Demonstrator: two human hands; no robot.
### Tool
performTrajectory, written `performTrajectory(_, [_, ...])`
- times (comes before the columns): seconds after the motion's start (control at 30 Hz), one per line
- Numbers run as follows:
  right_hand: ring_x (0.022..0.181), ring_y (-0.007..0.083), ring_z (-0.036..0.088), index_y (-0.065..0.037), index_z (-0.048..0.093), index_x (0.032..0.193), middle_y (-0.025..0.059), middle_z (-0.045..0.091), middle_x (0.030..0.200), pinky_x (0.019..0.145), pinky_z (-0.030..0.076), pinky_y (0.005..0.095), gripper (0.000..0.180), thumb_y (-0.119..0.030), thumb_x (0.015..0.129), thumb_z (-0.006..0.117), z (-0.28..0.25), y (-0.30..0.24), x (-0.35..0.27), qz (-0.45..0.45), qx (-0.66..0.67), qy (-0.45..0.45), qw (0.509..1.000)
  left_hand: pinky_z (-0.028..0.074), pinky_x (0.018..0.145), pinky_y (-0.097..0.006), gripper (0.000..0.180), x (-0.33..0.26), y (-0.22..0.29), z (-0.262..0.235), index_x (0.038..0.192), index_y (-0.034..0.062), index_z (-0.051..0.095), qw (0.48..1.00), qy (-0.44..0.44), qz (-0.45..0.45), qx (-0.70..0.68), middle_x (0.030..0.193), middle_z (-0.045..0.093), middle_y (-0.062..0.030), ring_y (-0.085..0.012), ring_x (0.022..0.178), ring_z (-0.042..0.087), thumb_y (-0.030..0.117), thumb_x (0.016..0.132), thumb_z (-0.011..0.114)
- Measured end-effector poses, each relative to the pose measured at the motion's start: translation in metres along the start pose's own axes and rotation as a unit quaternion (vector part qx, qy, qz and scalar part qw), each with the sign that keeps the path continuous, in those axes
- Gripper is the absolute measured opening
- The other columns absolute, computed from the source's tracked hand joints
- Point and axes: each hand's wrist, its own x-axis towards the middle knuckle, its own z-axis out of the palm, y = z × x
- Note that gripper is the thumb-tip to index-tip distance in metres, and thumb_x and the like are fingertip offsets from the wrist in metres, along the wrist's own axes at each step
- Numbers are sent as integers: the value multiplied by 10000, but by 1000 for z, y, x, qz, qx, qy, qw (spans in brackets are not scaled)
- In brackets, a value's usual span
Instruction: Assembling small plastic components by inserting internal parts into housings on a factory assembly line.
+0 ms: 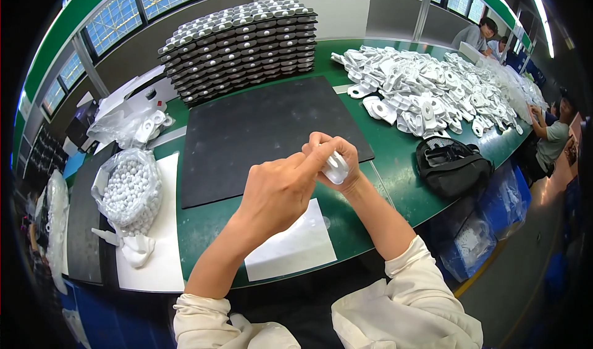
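Note:
In front of my chest, above the near edge of the black mat, my right hand (347, 154) is closed around a small white plastic part (335, 168) with a rounded, hollow-looking end. My left hand (276, 190) meets it from the left, fingers curled and index finger laid against the part's upper end. Its thumb and fingertips are mostly hidden, so anything smaller between them cannot be seen. Many similar white plastic parts (426, 92), flat and rounded with oval openings, lie heaped at the back right. A plastic bag of white balls (130, 188) stands at the left.
A black mat (272, 133) covers the middle of the green table (395, 170). Behind it rises a stack of filled black trays (241, 49). White paper (290, 244) lies nearest me. At right are a black pouch (454, 167), blue bins (503, 201) and a seated person (551, 139).

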Motion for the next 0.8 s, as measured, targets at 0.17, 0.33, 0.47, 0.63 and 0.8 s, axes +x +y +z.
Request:
performTrajectory(0.17, [510, 134, 344, -53, 487, 744, 25, 384, 553, 549, 359, 291, 109, -151, 754, 441, -1, 0, 0, 0, 3, 0, 1000, 415, 458, -362, 372, 2, 1, 2, 1155, 136, 495, 995, 56, -21, -79, 705, 593, -59, -266, 586, 575, 37, 798, 526])
performTrajectory(0.33, [546, 112, 438, -63, 517, 782, 19, 475, 605, 558, 406, 260, 155, -196, 830, 453, 1, 2, 5, -38, -102, 91, 990, 432, 555, -299, 248, 8, -10, 0, 1104, 59, 515, 947, 39, -148, -281, 748, 626, -70, -194, 591, 577, 101, 860, 513])
performTrajectory(0.47, [602, 80, 496, -68, 532, 805, 3, 532, 673, 588, 419, 219, 191, -239, 871, 482, 0, 8, 8, -95, -274, 198, 936, 411, 631, -258, 232, 7, -40, 9, 1053, 10, 539, 890, 22, -294, -347, 724, 608, -68, -109, 650, 527, 180, 899, 503])
performTrajectory(0.63, [675, 45, 497, -41, 551, 853, -1, 562, 737, 610, 407, 198, 164, -194, 896, 511, 1, 15, 11, -188, -480, 237, 824, 310, 485, -206, 238, 2, -62, 24, 895, 24, 575, 878, -47, -309, -361, 640, 467, 40, -39, 557, 381, 233, 918, 463])
performTrajectory(0.8, [703, 58, 504, -17, 550, 882, 7, 566, 753, 626, 414, 206, 180, -191, 910, 513, 10, 18, 11, -255, -577, 213, 746, 358, 524, -259, 219, 1, -64, 21, 870, 15, 549, 920, -10, -254, -299, 631, 491, -8, -99, 559, 416, 214, 909, 467])
